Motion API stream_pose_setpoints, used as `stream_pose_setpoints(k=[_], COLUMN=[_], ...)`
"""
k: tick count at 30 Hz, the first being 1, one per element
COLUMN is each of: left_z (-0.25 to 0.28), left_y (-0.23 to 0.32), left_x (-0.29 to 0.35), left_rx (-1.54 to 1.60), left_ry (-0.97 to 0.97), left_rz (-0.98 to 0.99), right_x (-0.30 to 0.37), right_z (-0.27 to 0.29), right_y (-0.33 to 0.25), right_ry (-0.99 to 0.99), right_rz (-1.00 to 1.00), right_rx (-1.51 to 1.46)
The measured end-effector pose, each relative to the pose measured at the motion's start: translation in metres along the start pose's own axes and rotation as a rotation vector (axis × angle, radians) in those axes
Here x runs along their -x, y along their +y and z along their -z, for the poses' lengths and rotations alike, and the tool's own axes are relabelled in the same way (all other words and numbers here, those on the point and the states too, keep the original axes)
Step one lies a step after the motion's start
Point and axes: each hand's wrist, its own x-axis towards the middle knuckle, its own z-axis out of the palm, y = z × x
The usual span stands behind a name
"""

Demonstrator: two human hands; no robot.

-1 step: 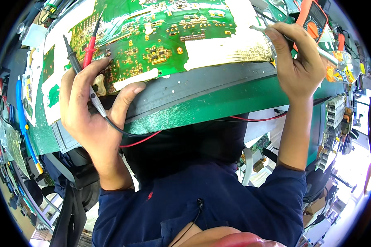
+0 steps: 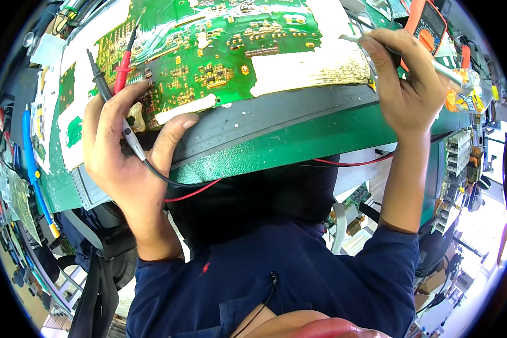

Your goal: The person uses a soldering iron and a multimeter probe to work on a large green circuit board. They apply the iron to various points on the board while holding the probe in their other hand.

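A large green circuit board (image 2: 180, 67), dense with small parts, lies in front of me with whitish patches (image 2: 298, 70) along its borders. At its left near corner, my left hand (image 2: 118, 158) holds a pair of test probes, fingers curled round them. The black probe (image 2: 101, 81) and the red probe (image 2: 122, 70) both point up and away over the board. Beyond the board's right edge, my right hand (image 2: 411, 96) pinches a slim pale tool (image 2: 448, 75). Its narrow tip reaches left above the whitish area; whether it touches cannot be made out, nor can its exact kind.
An orange multimeter (image 2: 428, 34) lies at the far right, with an orange-and-clear packet (image 2: 465, 98) near it. Below the board runs a grey mat (image 2: 276, 112) and the green table edge (image 2: 276, 152). Red and black leads (image 2: 355, 164) hang below that edge.
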Motion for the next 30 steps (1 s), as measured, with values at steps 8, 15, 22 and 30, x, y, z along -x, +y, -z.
stream_pose_setpoints(k=[8,15,22,30], left_z=[-0.004,-0.006,-0.004,-0.006], left_y=[0.0,0.0,-0.001,-0.001], left_x=[-0.003,-0.003,-0.003,-0.003], left_rx=[-0.037,-0.032,-0.024,0.01], left_ry=[0.07,0.048,0.056,0.071], left_rz=[-0.064,-0.078,-0.081,-0.065], right_x=[-0.039,-0.008,0.008,0.01], right_z=[0.007,0.001,-0.012,-0.014], right_y=[-0.027,0.023,0.039,0.034], right_ry=[-0.115,-0.014,0.065,0.098], right_rz=[-0.28,-0.74,-0.696,-0.709], right_rx=[0.03,-0.605,-0.658,-0.635])
